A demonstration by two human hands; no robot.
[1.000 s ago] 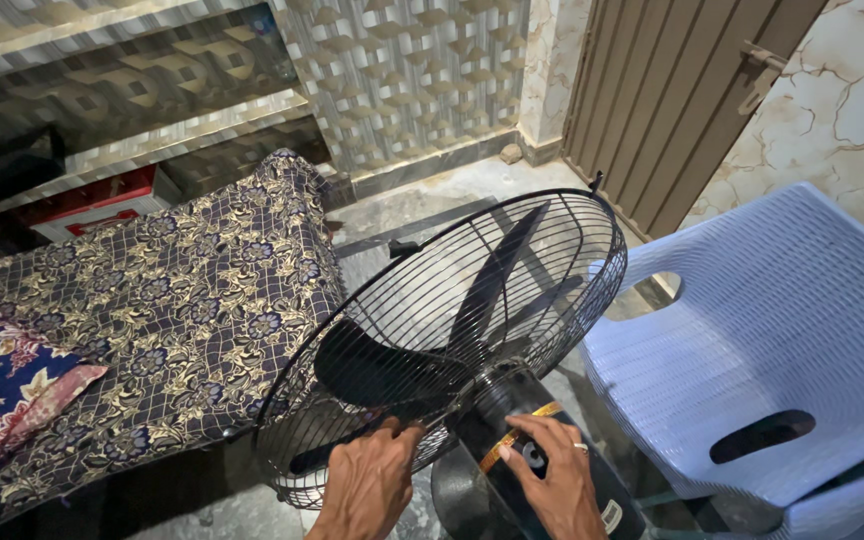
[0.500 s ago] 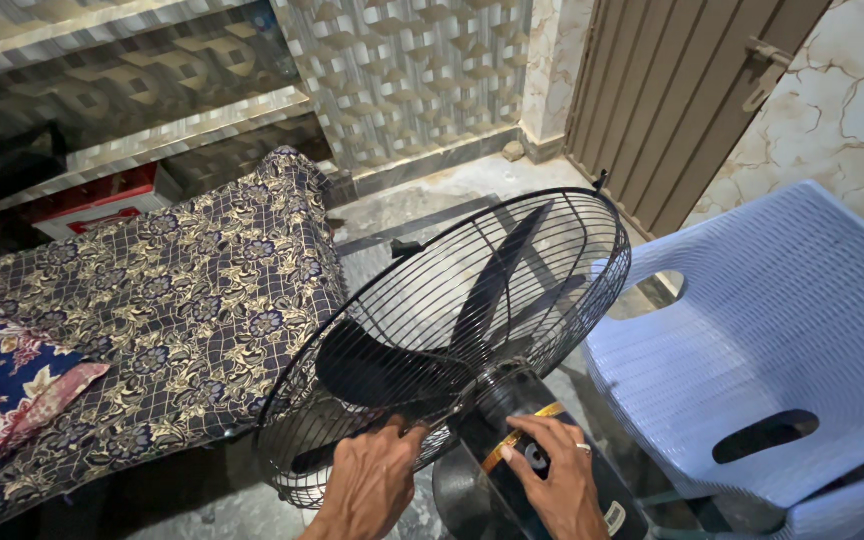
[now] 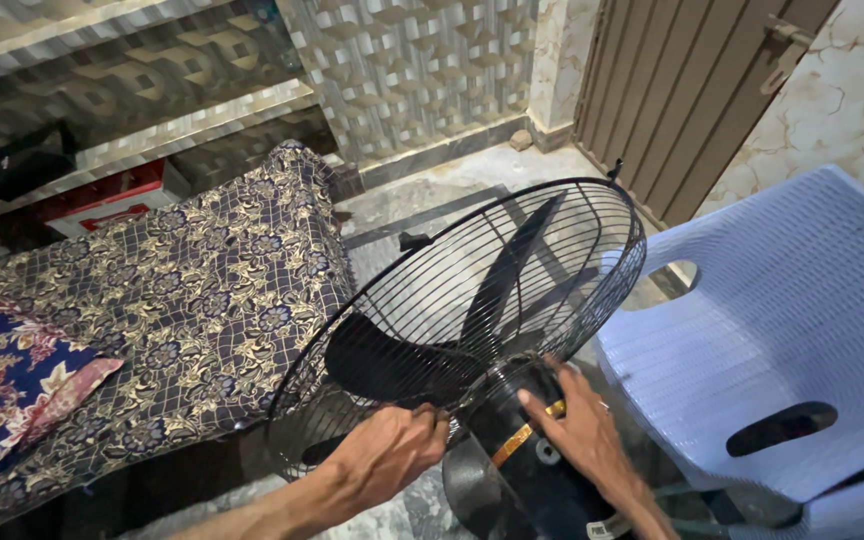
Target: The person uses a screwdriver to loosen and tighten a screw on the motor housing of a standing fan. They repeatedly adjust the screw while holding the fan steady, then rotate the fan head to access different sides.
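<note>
Head view: our left hand (image 3: pixel 384 462) pinches the wire guard (image 3: pixel 472 300) of the black fan at its lower rear edge. Our right hand (image 3: pixel 580 432) lies spread over the motor housing (image 3: pixel 512 470), just right of the left, fingers wide, gripping nothing else. Blades (image 3: pixel 422 350) sit above both hands. Plastic chair (image 3: pixel 782 330) right of the right hand; patterned bedding (image 3: pixel 152 310) left. Best keep the housing steadied while working the guard.

Black wire metal fan guard (image 3: pixel 512 270), glossy black motor housing (image 3: pixel 522 470), ribbed pale plastic chair (image 3: pixel 782 330), patterned cloth bedspread (image 3: pixel 172 300).
</note>
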